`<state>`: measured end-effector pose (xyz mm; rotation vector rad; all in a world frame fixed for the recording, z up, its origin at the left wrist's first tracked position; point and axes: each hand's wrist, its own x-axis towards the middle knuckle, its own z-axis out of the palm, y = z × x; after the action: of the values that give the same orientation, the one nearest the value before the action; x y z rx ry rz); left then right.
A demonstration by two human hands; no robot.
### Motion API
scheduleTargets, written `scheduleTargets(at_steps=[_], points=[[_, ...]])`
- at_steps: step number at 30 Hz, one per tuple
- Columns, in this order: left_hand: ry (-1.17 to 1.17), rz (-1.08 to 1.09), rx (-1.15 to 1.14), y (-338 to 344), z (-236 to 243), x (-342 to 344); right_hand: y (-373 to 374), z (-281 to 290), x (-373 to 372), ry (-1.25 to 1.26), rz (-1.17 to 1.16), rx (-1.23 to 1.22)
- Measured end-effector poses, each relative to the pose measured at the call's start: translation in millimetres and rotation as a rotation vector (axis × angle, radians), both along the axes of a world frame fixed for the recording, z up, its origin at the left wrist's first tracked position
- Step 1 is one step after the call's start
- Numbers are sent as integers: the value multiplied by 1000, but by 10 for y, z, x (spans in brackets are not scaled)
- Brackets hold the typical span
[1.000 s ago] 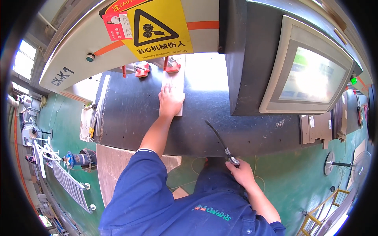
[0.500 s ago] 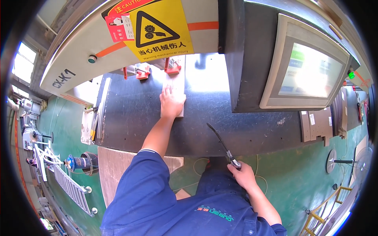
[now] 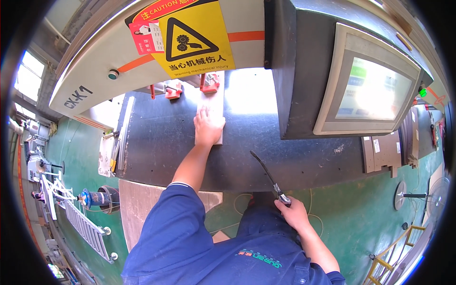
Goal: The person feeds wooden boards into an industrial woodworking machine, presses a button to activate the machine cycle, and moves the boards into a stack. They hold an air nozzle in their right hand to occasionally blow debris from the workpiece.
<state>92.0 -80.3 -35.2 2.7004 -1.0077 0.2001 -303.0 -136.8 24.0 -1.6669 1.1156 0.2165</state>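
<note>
My left hand [image 3: 209, 129] lies flat on a narrow pale board [image 3: 217, 102], fingers stretched out over its near part. The board rests lengthwise on a dark machine table [image 3: 247, 166], its far part running under a red clamp pad [image 3: 209, 86]. A second red pad [image 3: 174, 92] sits to the left of it. In my right hand [image 3: 295, 213], low in front of my body at the table's near edge, is an air blow gun [image 3: 282, 195]. Its long, thin, curved black nozzle points up and left over the table. My fingers are closed around its handle, partly hidden.
A white machine beam [image 3: 104, 85] with a yellow warning sign crosses above the table. At right hangs a control screen [image 3: 370, 88]. Brown panels [image 3: 384, 151] lie at the table's right end. A wooden board [image 3: 142, 204] stands below the near edge; a hose [image 3: 319, 223] lies on the green floor.
</note>
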Motion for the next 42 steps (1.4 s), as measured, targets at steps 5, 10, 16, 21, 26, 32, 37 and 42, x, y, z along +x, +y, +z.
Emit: scheduleTargets(at_steps=[5, 10, 16, 21, 26, 32, 37, 42], points=[[-10, 4, 3, 9, -20, 6, -19, 17, 37, 11, 14, 4], [-16, 0, 7, 2, -27, 10, -37, 15, 75, 16, 21, -1], [-5, -4, 25, 11, -48, 33, -49, 4, 104, 19, 32, 4], [11, 0, 19, 6, -30, 37, -56, -3, 136, 39, 41, 12], [23, 7, 18, 4, -21, 25, -54, -7, 130, 34, 41, 10], [5, -5, 16, 7, -66, 53, -54, -2, 135, 31, 24, 4], [10, -9, 12, 23, -78, 74, -47, 13, 155, 36, 24, -1], [-14, -16, 6, 21, -125, 107, -38, 27, 183, 43, 32, -6]])
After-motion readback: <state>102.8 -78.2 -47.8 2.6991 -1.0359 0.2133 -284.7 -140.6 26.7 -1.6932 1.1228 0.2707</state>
